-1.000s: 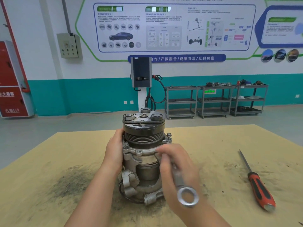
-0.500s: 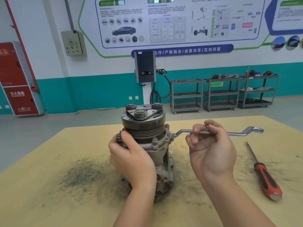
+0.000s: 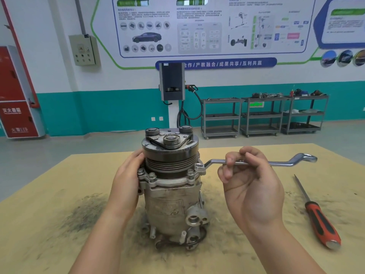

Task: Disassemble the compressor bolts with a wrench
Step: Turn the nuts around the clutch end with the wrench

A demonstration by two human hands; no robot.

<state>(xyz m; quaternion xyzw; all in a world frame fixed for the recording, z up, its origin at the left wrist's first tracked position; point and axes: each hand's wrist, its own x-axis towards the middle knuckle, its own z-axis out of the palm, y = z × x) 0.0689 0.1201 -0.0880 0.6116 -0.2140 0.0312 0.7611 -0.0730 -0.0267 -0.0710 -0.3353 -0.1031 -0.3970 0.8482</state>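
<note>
Grey, grimy metal compressor (image 3: 171, 196) upright at middle of tan worktop (image 3: 49, 194), over dark grit smear. Left hand (image 3: 126, 186) pressed flat against compressor's left flank, fingers straight, steadying. Right hand (image 3: 250, 182) curled round shank of long chrome offset ring wrench (image 3: 276, 162); ring end seated on flange bolt (image 3: 199, 165) at right. Risks: ring slipping off bolt head under shallow seating, rounding corners; compressor tipping or rotating if bracing too light. Red-handled screwdriver (image 3: 318, 218) lying apart, right.

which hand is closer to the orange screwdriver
Right. The right hand grips the wrench just left of the screwdriver; the left hand rests on the compressor, farther left.
</note>
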